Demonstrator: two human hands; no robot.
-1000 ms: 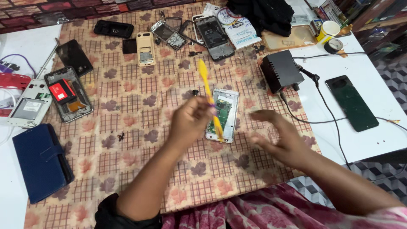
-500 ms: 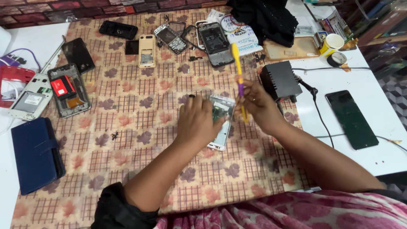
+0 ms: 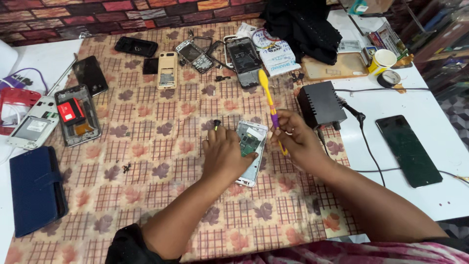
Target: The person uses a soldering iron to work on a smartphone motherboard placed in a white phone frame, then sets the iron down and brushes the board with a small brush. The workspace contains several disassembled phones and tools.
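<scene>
A single head-worn camera looks steeply down and forward over the bench, which is covered by a checked, leaf-patterned cloth [image 3: 146,146]. It sits close enough that both forearms enter from the bottom edge, with the left hand [image 3: 225,155] and right hand [image 3: 296,138] near the centre. The far edge of view reaches a painted brick-pattern wall [image 3: 97,14]; the white benchtop [image 3: 430,98] fills the right side.

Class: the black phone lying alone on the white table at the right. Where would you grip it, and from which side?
Pinch the black phone across its two long edges, coming from above. It lies flat, screen up, so only the thin sides offer purchase; the cable runs close along its left edge.
</scene>
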